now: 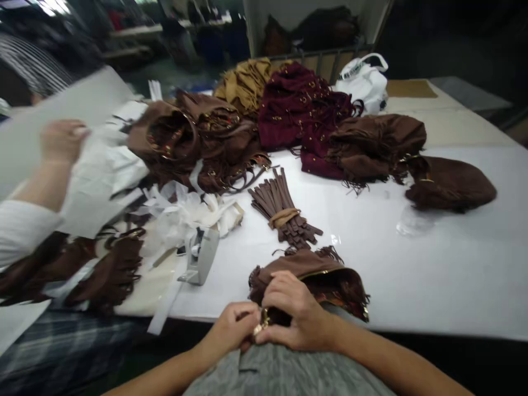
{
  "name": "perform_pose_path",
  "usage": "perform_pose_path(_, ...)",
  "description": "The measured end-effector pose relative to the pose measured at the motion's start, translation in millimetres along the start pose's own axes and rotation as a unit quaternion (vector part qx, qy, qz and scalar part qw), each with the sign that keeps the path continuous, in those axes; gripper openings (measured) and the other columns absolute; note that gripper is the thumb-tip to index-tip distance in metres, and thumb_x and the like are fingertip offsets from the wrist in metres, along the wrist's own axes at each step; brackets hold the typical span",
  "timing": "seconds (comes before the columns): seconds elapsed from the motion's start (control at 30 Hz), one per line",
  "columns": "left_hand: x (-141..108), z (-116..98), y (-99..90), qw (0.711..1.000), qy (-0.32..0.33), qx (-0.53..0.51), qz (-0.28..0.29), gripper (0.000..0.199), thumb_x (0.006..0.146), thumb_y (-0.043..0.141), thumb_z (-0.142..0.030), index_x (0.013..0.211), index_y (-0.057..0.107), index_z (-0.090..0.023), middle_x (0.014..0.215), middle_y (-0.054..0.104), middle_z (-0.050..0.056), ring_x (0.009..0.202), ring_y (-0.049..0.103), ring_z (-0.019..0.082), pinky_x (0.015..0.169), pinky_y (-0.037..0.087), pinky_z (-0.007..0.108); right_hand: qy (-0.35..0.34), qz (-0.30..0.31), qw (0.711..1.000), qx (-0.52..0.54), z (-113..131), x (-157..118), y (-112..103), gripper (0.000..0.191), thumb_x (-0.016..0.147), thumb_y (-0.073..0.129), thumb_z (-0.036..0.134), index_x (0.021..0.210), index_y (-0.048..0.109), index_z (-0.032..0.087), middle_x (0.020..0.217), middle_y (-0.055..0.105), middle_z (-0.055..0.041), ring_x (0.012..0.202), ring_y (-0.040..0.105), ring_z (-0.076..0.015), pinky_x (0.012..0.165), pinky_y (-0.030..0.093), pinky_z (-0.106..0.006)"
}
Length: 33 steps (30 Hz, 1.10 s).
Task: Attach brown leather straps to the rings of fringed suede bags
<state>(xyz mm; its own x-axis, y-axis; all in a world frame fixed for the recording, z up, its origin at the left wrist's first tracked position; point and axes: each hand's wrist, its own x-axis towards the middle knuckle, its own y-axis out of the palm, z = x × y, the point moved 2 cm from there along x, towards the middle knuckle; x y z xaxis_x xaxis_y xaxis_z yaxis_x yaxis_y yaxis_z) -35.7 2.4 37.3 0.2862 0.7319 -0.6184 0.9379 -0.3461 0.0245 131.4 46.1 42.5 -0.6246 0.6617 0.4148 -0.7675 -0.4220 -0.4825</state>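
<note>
A brown fringed bag (305,263) with an open gold zip lies at the table's near edge. At its left end, my left hand (237,324) pinches small gold-coloured hardware (259,329). My right hand (292,313) is closed on the bag's edge beside that hardware, thumb and fingers bent around it. Both hands nearly touch each other, and the fingers partly hide the metal piece. Just beyond the bag rests a bundle of brown straps (284,212) tied with a tan band.
A tape dispenser (202,256) and crumpled white paper (181,212) lie left. Further back are brown bags (231,137), a maroon bag (289,104), a tan bag (247,80) and a white bag (363,82). Another person's hand (61,140) is at the left over white sheets.
</note>
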Motion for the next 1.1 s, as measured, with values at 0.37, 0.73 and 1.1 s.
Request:
perform_pose_path(0.37,0,7,-10.5,0.993,-0.041,-0.105,-0.028,0.048,0.074,0.062,-0.062,0.058,0.044,-0.02,0.039,0.031,-0.009,0.032,0.021,0.005,0.031,0.016,0.018,0.012,-0.003,0.998,-0.057,-7,7,17,0.045,0.077,0.068,0.057,0.09,0.051,0.017,0.081,0.063,-0.0072,0.078,0.056,-0.0213,0.074,0.043,-0.036)
perform_pose_path(0.73,8,-7,-15.9,0.994,0.034,-0.057,-0.084,0.043,0.082,0.06,-0.053,0.059,0.046,-0.019,0.045,0.035,-0.007,0.037,0.029,0.007,0.035,0.023,0.018,0.036,-0.138,0.986,-0.09,-1,6,19,0.032,0.081,0.066,0.045,0.091,0.052,0.017,0.079,0.062,-0.0083,0.074,0.057,-0.022,0.068,0.045,-0.037)
perform_pose_path(1.1,-6,-10,-16.7,0.991,0.063,0.004,-0.119,0.045,0.082,0.059,-0.053,0.057,0.045,-0.019,0.046,0.034,-0.007,0.039,0.031,0.007,0.035,0.025,0.018,-0.075,-0.14,0.981,-0.108,1,5,25,0.026,0.085,0.063,0.037,0.094,0.052,0.015,0.076,0.063,-0.0066,0.074,0.06,-0.0191,0.083,0.054,-0.038)
